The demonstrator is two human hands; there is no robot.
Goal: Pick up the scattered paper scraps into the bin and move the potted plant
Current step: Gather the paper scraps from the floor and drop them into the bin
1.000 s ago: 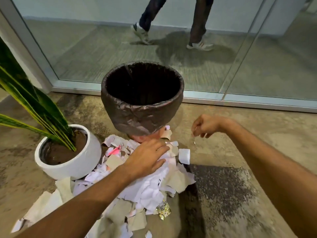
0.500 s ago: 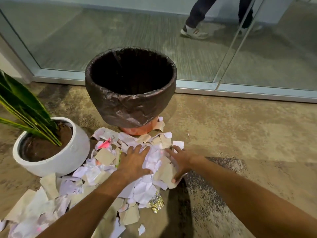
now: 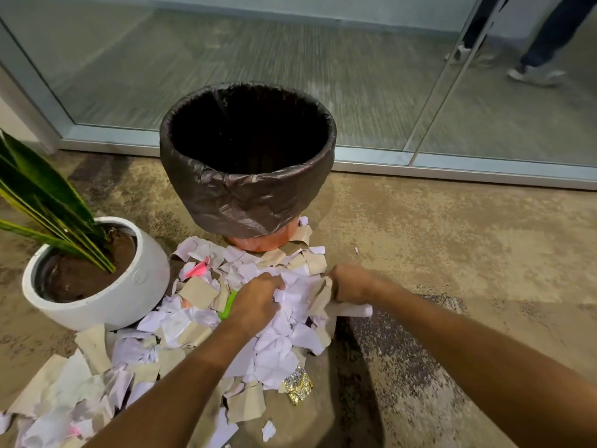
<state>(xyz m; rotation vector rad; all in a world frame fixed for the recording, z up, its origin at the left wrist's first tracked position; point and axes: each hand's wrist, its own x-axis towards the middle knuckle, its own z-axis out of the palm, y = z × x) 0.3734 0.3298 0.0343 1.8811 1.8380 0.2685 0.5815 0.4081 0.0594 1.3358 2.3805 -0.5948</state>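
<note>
A heap of white, brown and pink paper scraps (image 3: 277, 347) covers the concrete floor in front of the bin (image 3: 248, 195), an orange tub lined with a dark plastic bag and standing open. My left hand (image 3: 258, 300) and my right hand (image 3: 350, 286) press in from either side of the top of the heap, fingers curled around a bunch of scraps between them. A white pot (image 3: 106, 305) with soil and long green leaves (image 3: 42, 202) stands to the left, touching the heap's edge.
A crumpled foil wrapper (image 3: 297, 384) lies at the heap's near edge. A glass wall with a metal bottom rail (image 3: 452, 166) runs behind the bin. Beyond the glass a person's legs (image 3: 546, 37) stand at the top right.
My right hand came down from beside the bin onto the heap. Both hands have closed inward and bunched scraps between them. The person behind the glass walked to the right.
</note>
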